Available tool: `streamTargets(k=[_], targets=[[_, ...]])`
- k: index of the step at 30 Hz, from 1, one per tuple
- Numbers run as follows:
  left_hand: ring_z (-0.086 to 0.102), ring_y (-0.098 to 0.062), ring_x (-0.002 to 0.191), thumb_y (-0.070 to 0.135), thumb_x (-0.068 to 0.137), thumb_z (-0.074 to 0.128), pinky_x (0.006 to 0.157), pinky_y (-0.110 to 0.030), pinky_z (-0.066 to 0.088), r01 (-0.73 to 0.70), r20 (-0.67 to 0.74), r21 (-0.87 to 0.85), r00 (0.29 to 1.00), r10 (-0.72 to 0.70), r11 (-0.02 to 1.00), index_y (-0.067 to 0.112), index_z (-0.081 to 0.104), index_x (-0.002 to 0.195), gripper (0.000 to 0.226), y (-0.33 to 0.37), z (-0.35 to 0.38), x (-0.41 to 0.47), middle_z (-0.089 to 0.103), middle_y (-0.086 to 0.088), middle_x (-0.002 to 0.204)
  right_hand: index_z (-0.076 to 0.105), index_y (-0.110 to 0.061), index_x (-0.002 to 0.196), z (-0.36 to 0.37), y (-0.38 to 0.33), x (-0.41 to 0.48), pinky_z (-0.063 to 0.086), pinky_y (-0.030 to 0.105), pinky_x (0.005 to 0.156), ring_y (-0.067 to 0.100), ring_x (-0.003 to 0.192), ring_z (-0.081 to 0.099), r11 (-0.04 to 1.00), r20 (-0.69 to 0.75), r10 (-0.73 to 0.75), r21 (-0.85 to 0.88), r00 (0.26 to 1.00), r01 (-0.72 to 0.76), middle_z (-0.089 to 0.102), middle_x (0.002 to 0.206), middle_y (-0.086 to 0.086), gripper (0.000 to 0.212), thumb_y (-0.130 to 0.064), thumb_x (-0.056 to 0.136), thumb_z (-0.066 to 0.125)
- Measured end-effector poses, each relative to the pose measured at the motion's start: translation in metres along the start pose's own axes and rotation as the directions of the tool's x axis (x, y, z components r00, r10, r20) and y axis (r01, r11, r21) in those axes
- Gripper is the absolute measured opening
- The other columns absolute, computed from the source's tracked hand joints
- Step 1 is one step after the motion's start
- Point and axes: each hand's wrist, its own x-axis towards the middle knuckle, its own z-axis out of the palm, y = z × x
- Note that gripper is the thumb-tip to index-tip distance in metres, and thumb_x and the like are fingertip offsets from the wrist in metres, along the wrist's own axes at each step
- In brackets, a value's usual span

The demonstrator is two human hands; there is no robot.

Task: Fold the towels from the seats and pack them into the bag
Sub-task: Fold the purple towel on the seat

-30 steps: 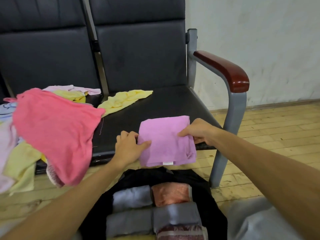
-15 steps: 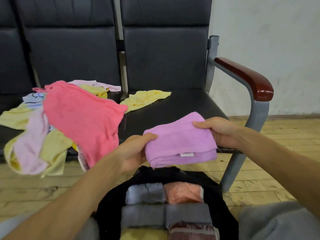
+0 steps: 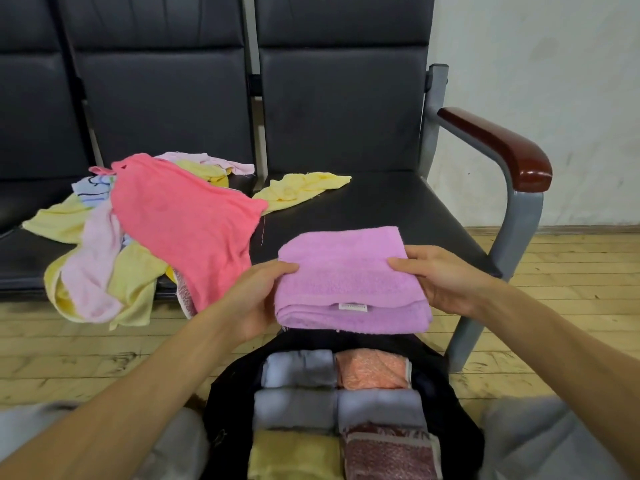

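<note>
A folded pink-purple towel (image 3: 346, 275) hangs in the air just off the front edge of the right seat (image 3: 398, 206). My left hand (image 3: 256, 299) grips its left side, thumb on top. My right hand (image 3: 440, 278) grips its right side the same way. Directly below stands the open black bag (image 3: 446, 403), holding several folded towels in grey, orange, yellow and maroon. A heap of unfolded towels lies on the middle seat, with a coral-pink towel (image 3: 183, 226) draped on top and over the seat's front edge.
A yellow towel (image 3: 301, 188) lies across the gap between the two seats. The chair's wooden armrest (image 3: 498, 147) and grey metal leg (image 3: 485, 299) stand to the right of the bag. Wooden floor runs beneath; a pale wall rises behind the armrest.
Both hands lifted the folded pink-purple towel off the right seat and drew it toward me, so it now hangs over the bag's far edge.
</note>
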Motion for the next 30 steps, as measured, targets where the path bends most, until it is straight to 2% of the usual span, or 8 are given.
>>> streamTargets(k=[4, 9, 12, 17, 20, 23, 27, 30], targets=[[0.063, -0.034, 0.101, 0.010, 0.090, 0.059, 0.076, -0.037, 0.052, -0.066, 0.090, -0.031, 0.994, 0.069, 0.997, 0.010, 0.064, 0.122, 0.033, 0.002, 0.001, 0.000, 0.065, -0.018, 0.122, 0.057, -0.009, 0.132, -0.006, 0.001, -0.006, 0.061, 0.036, 0.075, 0.029, 0.105, 0.069, 0.995, 0.057, -0.046, 0.097, 0.997, 0.040, 0.068, 0.121, 0.014, 0.044, -0.011, 0.088, 0.059], [0.070, -0.023, 0.082, 0.008, 0.094, 0.053, 0.060, -0.028, 0.058, -0.103, 0.207, -0.120, 0.970, 0.127, 0.987, 0.017, 0.059, 0.130, 0.037, 0.003, 0.006, 0.000, 0.066, -0.014, 0.122, 0.055, -0.015, 0.134, -0.012, 0.000, -0.011, 0.062, 0.038, 0.074, 0.032, 0.110, 0.066, 0.980, 0.129, -0.097, 0.183, 0.987, 0.073, 0.064, 0.128, 0.015, 0.043, -0.007, 0.092, 0.054], [0.069, -0.024, 0.086, 0.004, 0.095, 0.048, 0.063, -0.029, 0.058, -0.135, 0.271, -0.206, 0.944, 0.189, 0.969, 0.021, 0.055, 0.133, 0.041, 0.003, 0.006, 0.004, 0.064, -0.013, 0.126, 0.060, -0.013, 0.127, -0.011, -0.004, -0.012, 0.061, 0.030, 0.061, 0.027, 0.093, 0.073, 0.967, 0.095, -0.141, 0.225, 0.986, 0.116, 0.068, 0.119, 0.016, 0.037, 0.000, 0.094, 0.051], [0.059, -0.021, 0.051, 0.013, 0.094, 0.043, 0.040, -0.026, 0.048, -0.105, 0.282, -0.091, 0.951, 0.127, 0.990, 0.002, 0.066, 0.098, 0.025, 0.009, 0.010, -0.007, 0.062, -0.014, 0.078, 0.073, -0.007, 0.097, -0.009, -0.007, -0.012, 0.060, 0.031, 0.060, 0.021, 0.074, 0.070, 0.969, 0.031, -0.110, 0.226, 0.993, 0.100, 0.068, 0.087, 0.011, 0.034, -0.008, 0.098, 0.039], [0.053, -0.023, 0.053, 0.018, 0.083, 0.043, 0.045, -0.029, 0.044, -0.075, 0.229, -0.048, 0.970, 0.084, 0.996, 0.007, 0.061, 0.079, 0.021, 0.010, 0.006, -0.006, 0.055, -0.009, 0.071, 0.064, -0.011, 0.067, -0.009, -0.006, -0.009, 0.053, 0.030, 0.059, 0.019, 0.064, 0.059, 0.976, 0.008, -0.058, 0.211, 0.998, 0.055, 0.056, 0.073, 0.006, 0.042, -0.025, 0.095, 0.037], [0.051, -0.016, 0.058, 0.026, 0.083, 0.059, 0.050, -0.028, 0.041, -0.118, 0.245, 0.078, 0.965, 0.096, 0.990, 0.016, 0.059, 0.068, 0.018, 0.009, 0.004, -0.002, 0.054, -0.001, 0.067, 0.059, -0.007, 0.074, -0.011, 0.000, -0.001, 0.050, 0.029, 0.063, 0.021, 0.073, 0.055, 1.000, -0.040, 0.002, 0.015, 0.999, -0.001, 0.051, 0.076, 0.008, 0.042, -0.047, 0.087, 0.060], [0.060, -0.016, 0.064, 0.006, 0.067, 0.079, 0.051, -0.026, 0.048, -0.163, 0.261, 0.196, 0.959, 0.108, 0.967, 0.017, 0.062, 0.089, 0.031, 0.001, 0.004, 0.003, 0.062, -0.005, 0.083, 0.062, -0.008, 0.087, -0.010, 0.004, 0.000, 0.056, 0.025, 0.059, 0.016, 0.072, 0.065, 0.998, 0.016, 0.043, -0.053, 0.999, -0.042, 0.064, 0.082, 0.006, 0.025, -0.014, 0.067, 0.076], [0.070, -0.026, 0.092, 0.000, 0.062, 0.081, 0.081, -0.040, 0.058, -0.154, 0.205, 0.225, 0.973, 0.108, 0.962, 0.015, 0.063, 0.118, 0.062, -0.003, -0.001, 0.012, 0.069, -0.012, 0.108, 0.066, 0.001, 0.110, -0.012, 0.006, 0.002, 0.060, 0.031, 0.078, 0.026, 0.099, 0.070, 0.989, 0.050, 0.124, -0.089, 0.991, -0.119, 0.072, 0.107, 0.014, 0.043, 0.006, 0.068, 0.075]])
